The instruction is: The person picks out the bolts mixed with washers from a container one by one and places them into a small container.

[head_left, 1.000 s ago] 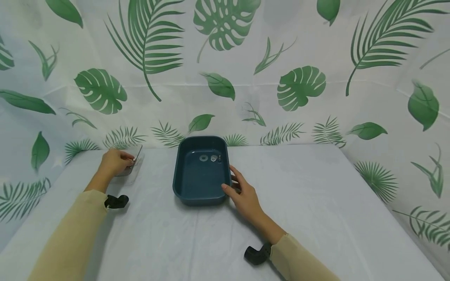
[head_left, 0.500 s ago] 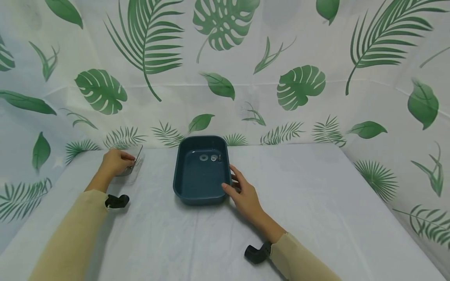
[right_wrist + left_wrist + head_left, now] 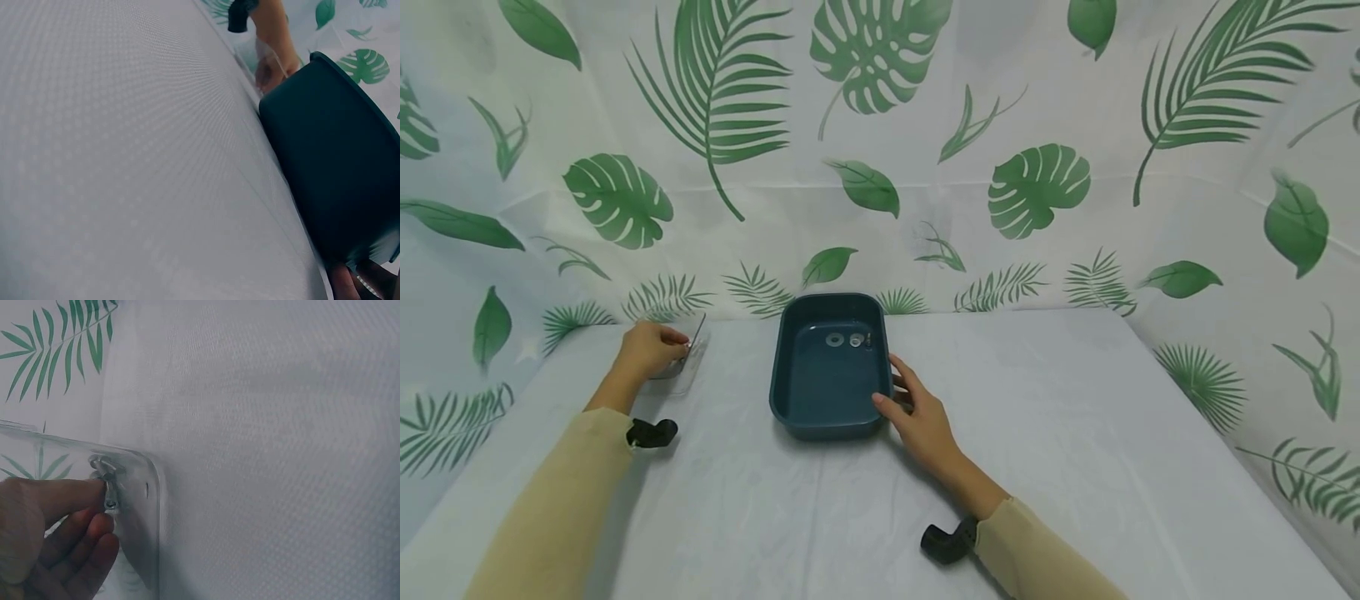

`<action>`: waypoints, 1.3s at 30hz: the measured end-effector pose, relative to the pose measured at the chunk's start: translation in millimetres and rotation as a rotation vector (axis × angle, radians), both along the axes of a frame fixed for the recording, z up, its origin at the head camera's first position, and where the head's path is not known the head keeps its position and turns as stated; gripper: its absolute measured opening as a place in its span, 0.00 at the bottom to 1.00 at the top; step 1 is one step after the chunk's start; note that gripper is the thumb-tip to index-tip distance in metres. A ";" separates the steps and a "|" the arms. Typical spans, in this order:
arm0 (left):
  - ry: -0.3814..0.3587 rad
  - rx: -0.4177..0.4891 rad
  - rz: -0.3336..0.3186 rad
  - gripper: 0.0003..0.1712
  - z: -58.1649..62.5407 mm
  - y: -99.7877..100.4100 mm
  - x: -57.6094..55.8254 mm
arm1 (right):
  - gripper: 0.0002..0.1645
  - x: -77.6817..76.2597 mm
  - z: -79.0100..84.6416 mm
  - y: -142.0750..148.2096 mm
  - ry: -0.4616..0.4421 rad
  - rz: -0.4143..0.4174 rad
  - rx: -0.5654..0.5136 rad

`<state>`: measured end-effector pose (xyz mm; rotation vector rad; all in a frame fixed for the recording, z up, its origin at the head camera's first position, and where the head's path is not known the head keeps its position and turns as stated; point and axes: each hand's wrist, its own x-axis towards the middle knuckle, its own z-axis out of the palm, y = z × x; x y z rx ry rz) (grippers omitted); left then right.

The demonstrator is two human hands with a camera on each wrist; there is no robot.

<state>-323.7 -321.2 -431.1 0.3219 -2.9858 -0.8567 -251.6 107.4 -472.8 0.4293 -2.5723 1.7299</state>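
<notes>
At the far left of the table my left hand [image 3: 651, 346] is inside a clear plastic box [image 3: 685, 385]. Its thumb and fingers pinch a small silvery metal clasp [image 3: 107, 478], which has a loop at the top and a hole low down. The fingertips partly cover it. My right hand [image 3: 925, 425] holds the right wall of a dark blue tray [image 3: 827, 392], thumb over the rim and fingers against the outside. Inside the tray, near its back, lie a pale flat ring [image 3: 835, 339], a small round silvery piece [image 3: 856, 339] and a small metal piece [image 3: 868, 340].
A white cloth covers the table [image 3: 1075, 433], and a leaf-print sheet [image 3: 955, 192] hangs behind it. Tilted up at the box is a clear panel [image 3: 698, 329] beside the left hand. A black wrist mount [image 3: 651, 432] sits on each arm.
</notes>
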 end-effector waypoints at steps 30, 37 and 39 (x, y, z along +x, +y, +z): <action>0.426 0.451 -0.202 0.22 99.0 142.3 16.3 | 0.40 3.3 0.6 2.4 0.029 -0.022 0.009; 0.295 0.417 -0.342 0.19 83.4 177.6 7.0 | 0.40 1.8 0.6 0.0 0.045 -0.013 0.013; 0.243 0.425 -0.380 0.18 78.8 186.4 2.0 | 0.40 1.7 1.2 0.0 0.046 -0.017 0.012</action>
